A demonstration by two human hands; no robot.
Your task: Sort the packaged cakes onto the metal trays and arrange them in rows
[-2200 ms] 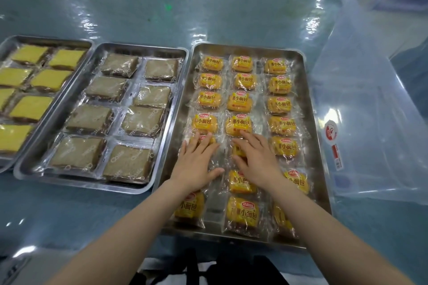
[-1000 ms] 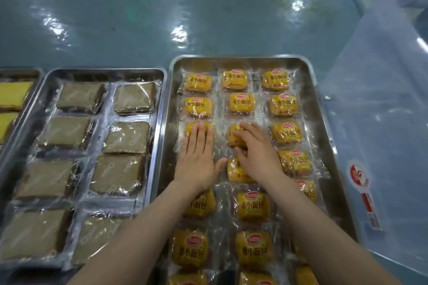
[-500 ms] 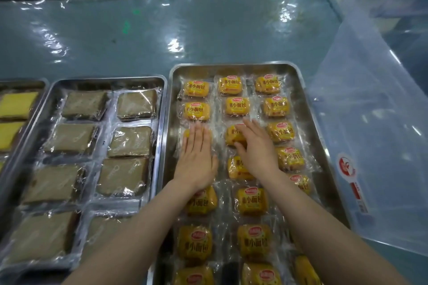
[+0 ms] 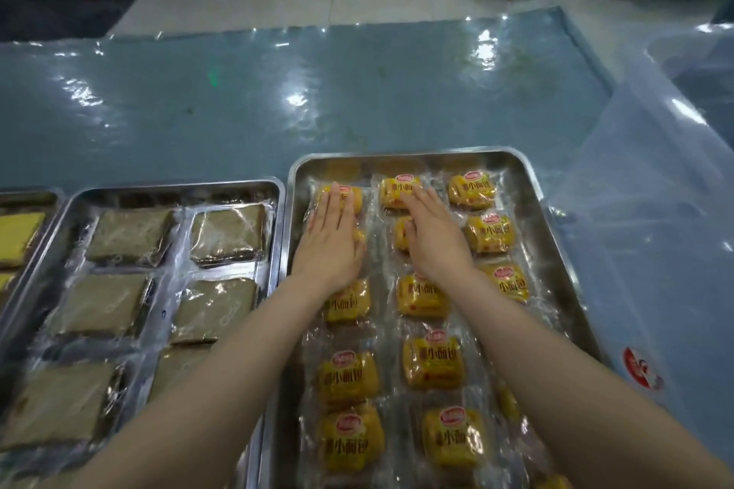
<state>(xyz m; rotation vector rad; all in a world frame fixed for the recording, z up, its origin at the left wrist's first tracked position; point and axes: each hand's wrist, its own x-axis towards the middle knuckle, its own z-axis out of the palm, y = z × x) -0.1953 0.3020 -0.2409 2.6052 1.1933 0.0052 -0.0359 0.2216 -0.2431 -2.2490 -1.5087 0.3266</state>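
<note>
Both hands flat, fingers straight, gripping nothing. Left hand (image 4: 329, 238) presses the far-left yellow packs in the right tray (image 4: 552, 234); right hand (image 4: 433, 238) lies on the far middle-column packs, fingertips touching the far middle pack (image 4: 391, 193). Yellow cake packs (image 4: 433, 365) sit in three columns running near-to-far, long axes across the tray. Right column, e.g. far-right pack (image 4: 472, 193), lies just right of the right hand, so that hand is nearer. Brown cakes (image 4: 129, 234) fill the middle tray (image 4: 174, 187) on the bench (image 4: 278, 91). Judgement: final straightening; near rows look looser.
</note>
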